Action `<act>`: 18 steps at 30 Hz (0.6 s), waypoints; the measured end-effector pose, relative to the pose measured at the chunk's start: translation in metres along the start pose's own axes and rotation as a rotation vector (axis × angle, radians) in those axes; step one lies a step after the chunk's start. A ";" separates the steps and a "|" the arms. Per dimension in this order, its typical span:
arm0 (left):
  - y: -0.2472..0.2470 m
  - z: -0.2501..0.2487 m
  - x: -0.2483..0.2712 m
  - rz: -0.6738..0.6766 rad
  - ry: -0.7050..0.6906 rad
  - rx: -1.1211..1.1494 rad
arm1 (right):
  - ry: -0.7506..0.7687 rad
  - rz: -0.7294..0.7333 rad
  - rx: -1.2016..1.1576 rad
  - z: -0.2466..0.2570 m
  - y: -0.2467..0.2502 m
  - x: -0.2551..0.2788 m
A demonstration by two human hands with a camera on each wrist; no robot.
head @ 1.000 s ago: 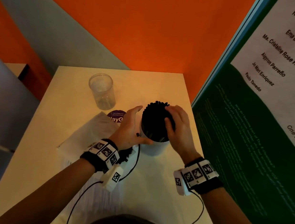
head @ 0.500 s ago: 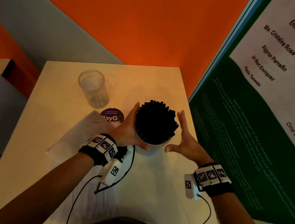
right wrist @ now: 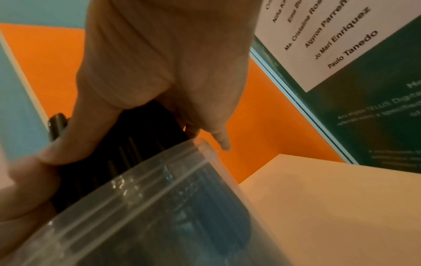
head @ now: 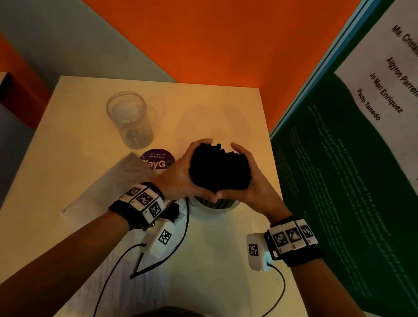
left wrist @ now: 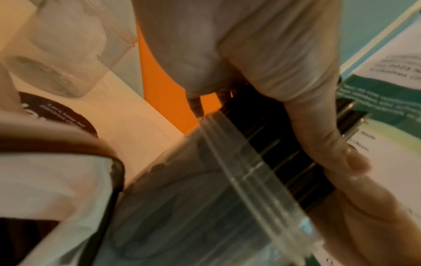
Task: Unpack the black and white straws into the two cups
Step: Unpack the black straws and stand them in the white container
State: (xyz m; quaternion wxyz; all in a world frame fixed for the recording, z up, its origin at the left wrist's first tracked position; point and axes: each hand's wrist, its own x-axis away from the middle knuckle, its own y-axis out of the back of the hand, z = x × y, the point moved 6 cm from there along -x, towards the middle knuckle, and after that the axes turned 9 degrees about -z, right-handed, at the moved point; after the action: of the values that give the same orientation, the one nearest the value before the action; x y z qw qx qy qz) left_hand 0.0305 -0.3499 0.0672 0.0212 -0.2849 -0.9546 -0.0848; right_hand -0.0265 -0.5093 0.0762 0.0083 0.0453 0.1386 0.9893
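A thick bundle of black straws [head: 219, 169] stands upright in a clear cup [head: 214, 205] at the table's middle right. My left hand [head: 183, 172] and right hand [head: 254, 184] cup the bundle from either side above the rim, fingers curled round it and thumbs meeting at the near side. The left wrist view shows the cup rim [left wrist: 239, 171] with the black straws [left wrist: 284, 144] rising out of it under my thumb. In the right wrist view the straws [right wrist: 136, 135] sit against my palm above the cup [right wrist: 159, 207]. A second clear cup [head: 129, 119] stands empty at the back left.
A translucent plastic packet [head: 116, 181] lies left of my left wrist, partly over a purple round sticker [head: 158, 159]. A green and white poster board [head: 351, 182] stands along the table's right edge. An orange wall rises behind the pale table [head: 219, 271].
My right hand, spread open beside the straws half a second ago, has closed in on the bundle. My left hand has come up from the cup's side onto the straws.
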 end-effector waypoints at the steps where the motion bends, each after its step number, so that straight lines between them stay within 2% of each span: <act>1: 0.003 0.000 0.000 -0.022 0.007 0.013 | -0.001 -0.014 -0.020 -0.002 0.002 0.001; 3: 0.006 0.003 0.000 -0.025 0.040 0.008 | -0.021 -0.022 -0.011 -0.006 0.005 0.002; 6: 0.002 0.009 0.002 0.048 0.091 0.021 | -0.058 0.030 0.024 -0.016 0.001 0.004; 9: -0.008 0.004 0.001 0.101 0.056 -0.018 | -0.049 0.053 0.024 -0.015 -0.006 0.004; 14: -0.003 -0.003 -0.003 0.014 0.051 -0.006 | -0.056 -0.041 -0.035 -0.009 -0.002 0.004; 18: 0.004 0.008 0.003 0.046 0.095 -0.061 | -0.091 0.017 0.029 -0.019 -0.002 0.010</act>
State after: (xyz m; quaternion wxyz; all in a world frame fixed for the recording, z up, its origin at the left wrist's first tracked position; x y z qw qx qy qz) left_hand 0.0306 -0.3434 0.0598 0.0599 -0.3028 -0.9427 -0.1269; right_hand -0.0378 -0.5120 0.0583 0.0053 0.0916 0.1521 0.9841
